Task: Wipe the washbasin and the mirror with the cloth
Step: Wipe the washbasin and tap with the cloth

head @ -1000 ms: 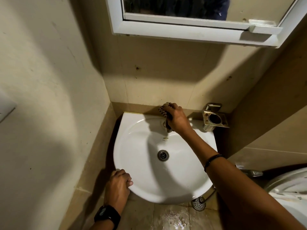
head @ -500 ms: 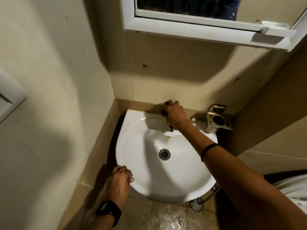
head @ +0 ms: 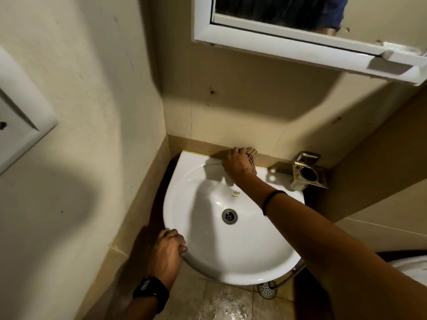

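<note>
- The right hand (head: pixel 238 166) is curling round the bunched cloth (head: pixel 252 155), pressing it onto the far rim of the washbasin (head: pixel 231 250) by the wall.
- The left hand (head: pixel 169 249) is gripping the near-left rim, fingers curled.
- The basin wipe is looking under way, I'd say; the mirror (head: pixel 277 10) above is waiting its turn.

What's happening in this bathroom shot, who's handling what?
A person is wiping the washbasin. The right hand grips a bunched cloth and holds it at the basin's back rim, against the wall. The left hand holds the front-left rim, fingers curled over the edge. The drain is uncovered. Neither hand is on the mirror above. The floor under the basin looks wet.
</note>
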